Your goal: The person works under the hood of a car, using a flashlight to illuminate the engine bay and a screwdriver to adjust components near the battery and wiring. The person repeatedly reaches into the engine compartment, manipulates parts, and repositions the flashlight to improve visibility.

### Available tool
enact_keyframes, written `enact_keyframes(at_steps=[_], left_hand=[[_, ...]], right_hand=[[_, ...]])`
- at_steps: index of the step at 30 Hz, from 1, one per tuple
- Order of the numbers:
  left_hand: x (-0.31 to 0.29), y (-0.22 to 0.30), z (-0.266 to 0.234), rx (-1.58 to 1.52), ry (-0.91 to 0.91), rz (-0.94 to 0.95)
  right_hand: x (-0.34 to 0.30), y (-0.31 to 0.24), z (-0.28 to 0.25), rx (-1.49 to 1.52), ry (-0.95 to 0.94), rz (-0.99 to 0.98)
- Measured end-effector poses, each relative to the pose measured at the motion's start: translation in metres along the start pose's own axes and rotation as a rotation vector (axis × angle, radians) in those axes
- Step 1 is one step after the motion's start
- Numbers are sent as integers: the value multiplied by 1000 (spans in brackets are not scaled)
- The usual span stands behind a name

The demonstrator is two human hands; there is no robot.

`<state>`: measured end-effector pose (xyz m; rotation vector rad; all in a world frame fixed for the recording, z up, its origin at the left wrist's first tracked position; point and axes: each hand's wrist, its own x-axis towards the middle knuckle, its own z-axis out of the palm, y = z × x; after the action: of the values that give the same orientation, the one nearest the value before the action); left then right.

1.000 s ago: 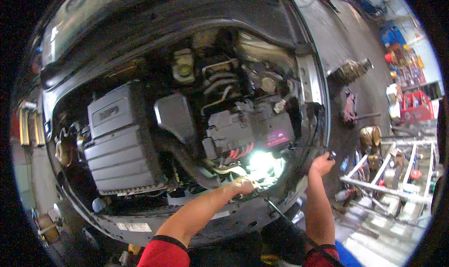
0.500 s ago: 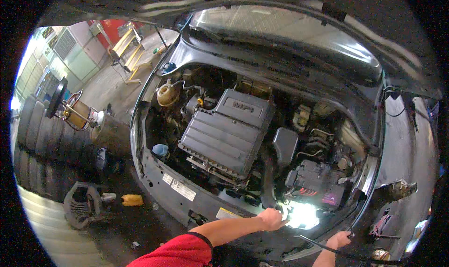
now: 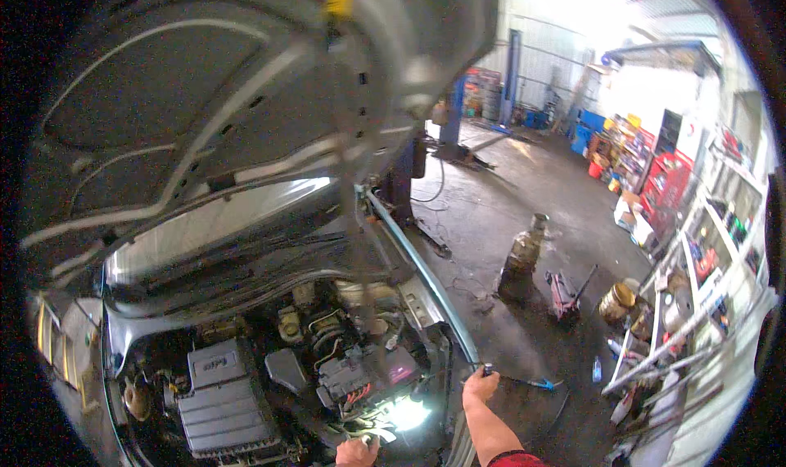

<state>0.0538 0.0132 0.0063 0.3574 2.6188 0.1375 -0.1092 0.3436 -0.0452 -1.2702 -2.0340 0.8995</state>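
Looks like a lit-up poke around on the near side of the battery (image 3: 368, 374)

Left hand (image 3: 358, 451) sits low at the near edge, fingers curled beside the pale part (image 3: 375, 435) and bright patch (image 3: 408, 415), can't tell if it's gripping anything. Right hand (image 3: 480, 386) is farther right by the fender edge (image 3: 438, 295), forearm angled up, fist round a small dark thing (image 3: 489, 369). Next move probably calls for steady left fingers

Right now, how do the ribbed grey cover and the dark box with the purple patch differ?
The ribbed cover looks larger than the dark box. The cover looks grey; the box has red stripes. The box sits beside the bright light; the cover lies farther left. Both sit under the hood.
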Motion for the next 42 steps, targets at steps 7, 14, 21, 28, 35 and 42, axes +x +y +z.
enact_keyframes(at_steps=[7, 14, 21, 28, 35, 42], left_hand=[[25, -15, 22, 0, -367, -66], [4, -6, -2, -401, 16, -172], [1, 6, -12, -641, 87, -321], [-10, 5, -22, -701, 81, -309], [-5, 5, -1, -646, 256, -248], [0, 3, 0, -575, 131, -214]], right_hand=[[-4, -18, -10, -68, -4, 76], [4, -15, -5, -11, -62, 77], [31, 3, 7, 59, -105, 79], [-5, -43, -43, -32, -183, 29], [-22, -48, -35, -84, -462, -159], [-35, -58, -27, -146, -535, -204]])
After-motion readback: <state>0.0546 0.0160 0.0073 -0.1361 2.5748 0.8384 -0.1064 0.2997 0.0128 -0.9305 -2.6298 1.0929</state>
